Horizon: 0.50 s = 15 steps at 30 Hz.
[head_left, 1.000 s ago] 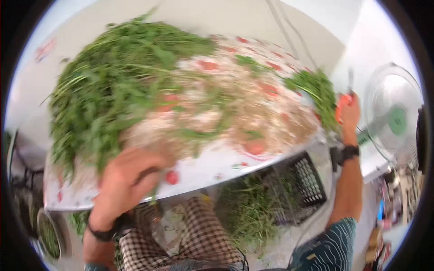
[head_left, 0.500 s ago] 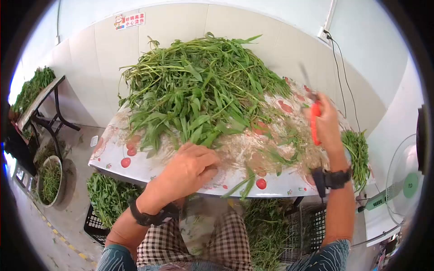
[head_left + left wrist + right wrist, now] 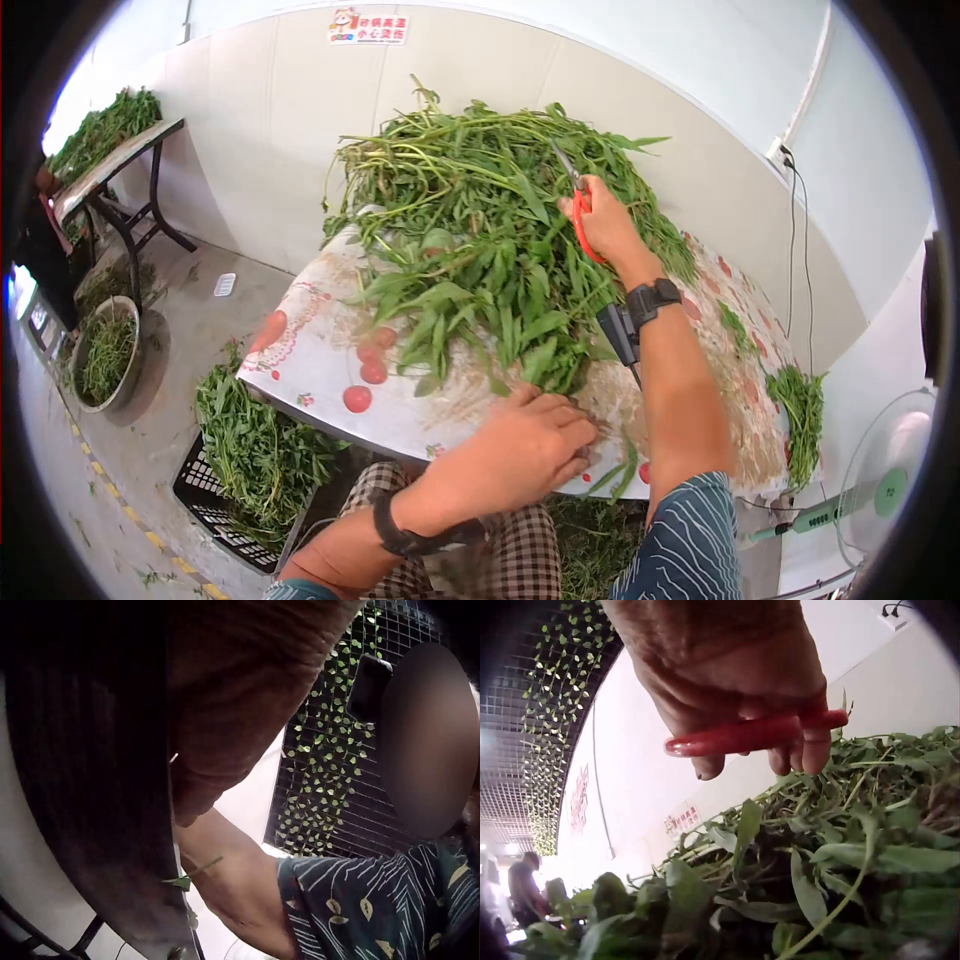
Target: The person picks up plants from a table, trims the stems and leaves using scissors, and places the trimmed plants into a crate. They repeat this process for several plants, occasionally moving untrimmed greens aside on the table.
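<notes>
Over the big heap of leafy green stems [image 3: 470, 200], my right hand [image 3: 605, 220] holds scissors [image 3: 582, 215] by their red handles, the blades pointing up and left. The right wrist view shows the red handle loops [image 3: 750, 735] around the fingers, just above the leaves. My left hand [image 3: 530, 440] rests at the table's front edge, palm down, with loosely bent fingers near the leaf tips and the pale scraps [image 3: 460, 400]. Nothing shows in its grasp. In the left wrist view the left hand [image 3: 232, 697] appears from below, beside the dark table edge.
The table [image 3: 310, 370] has a cherry-print cover strewn with dry scraps. A small green bunch [image 3: 798, 420] hangs at its right end, beside a fan [image 3: 890, 490]. Left on the floor stand a black crate [image 3: 215, 500] of greens and a round tub [image 3: 125, 390]. Another table [image 3: 110, 165] holds more greens.
The view has swung leftward. My right hand has carried the scissors from the table's right end to above the heap. My left hand stays at the front edge, now further right along it.
</notes>
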{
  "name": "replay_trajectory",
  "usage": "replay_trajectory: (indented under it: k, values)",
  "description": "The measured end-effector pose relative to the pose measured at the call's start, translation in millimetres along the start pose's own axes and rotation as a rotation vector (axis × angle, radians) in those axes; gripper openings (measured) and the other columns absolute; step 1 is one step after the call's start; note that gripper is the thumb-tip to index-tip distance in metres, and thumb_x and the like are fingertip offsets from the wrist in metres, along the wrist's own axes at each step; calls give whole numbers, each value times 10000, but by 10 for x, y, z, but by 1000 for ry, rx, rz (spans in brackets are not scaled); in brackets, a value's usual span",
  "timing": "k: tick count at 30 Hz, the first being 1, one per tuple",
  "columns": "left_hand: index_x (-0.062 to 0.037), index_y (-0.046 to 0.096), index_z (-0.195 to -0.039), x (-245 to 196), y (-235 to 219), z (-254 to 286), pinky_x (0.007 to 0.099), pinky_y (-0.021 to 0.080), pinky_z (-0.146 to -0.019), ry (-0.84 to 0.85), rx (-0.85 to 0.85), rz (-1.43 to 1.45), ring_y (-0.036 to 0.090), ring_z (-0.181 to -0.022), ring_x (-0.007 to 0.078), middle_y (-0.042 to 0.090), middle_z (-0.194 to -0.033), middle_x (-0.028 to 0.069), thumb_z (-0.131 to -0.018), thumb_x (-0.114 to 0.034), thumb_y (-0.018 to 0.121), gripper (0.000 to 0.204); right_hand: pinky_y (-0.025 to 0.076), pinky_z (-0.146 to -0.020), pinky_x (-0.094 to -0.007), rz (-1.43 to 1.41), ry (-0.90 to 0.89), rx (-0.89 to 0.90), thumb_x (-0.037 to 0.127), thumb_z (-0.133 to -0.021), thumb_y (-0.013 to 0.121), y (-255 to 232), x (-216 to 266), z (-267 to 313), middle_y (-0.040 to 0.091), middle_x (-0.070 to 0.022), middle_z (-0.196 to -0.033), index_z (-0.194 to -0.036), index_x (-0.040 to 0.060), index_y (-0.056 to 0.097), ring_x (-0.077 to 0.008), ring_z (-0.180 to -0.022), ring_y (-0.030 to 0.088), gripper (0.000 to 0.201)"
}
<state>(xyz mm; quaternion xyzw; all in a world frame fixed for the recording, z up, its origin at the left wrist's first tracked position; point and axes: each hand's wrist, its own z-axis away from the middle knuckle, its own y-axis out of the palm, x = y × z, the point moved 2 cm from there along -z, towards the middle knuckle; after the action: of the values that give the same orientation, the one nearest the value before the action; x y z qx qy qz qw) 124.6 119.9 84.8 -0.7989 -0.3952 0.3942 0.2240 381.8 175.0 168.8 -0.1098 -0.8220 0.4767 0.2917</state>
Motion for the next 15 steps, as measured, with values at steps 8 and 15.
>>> replay_trajectory:
  k: [8, 15]
  values:
    - [-83, 582, -1001, 13, 17, 10, 358, 376, -883, -20, 14, 22, 533, -996, 231, 593, -1015, 82, -761, -207, 619, 272, 463, -734, -422, 226, -85, -50, 241, -774, 570, 345, -74, -133, 622, -167, -952, -1122, 102, 530, -330, -847, 607, 377]
    - [-67, 594, -933, 18, 7, 4, 366, 391, -850, -10, -47, 126, 557, -913, 269, 607, -901, 92, -742, -165, 614, 215, 450, -782, -407, 260, -252, -215, 151, -752, 564, -808, -301, 252, 617, -156, -1014, -1077, 114, 548, -354, -930, 579, 327]
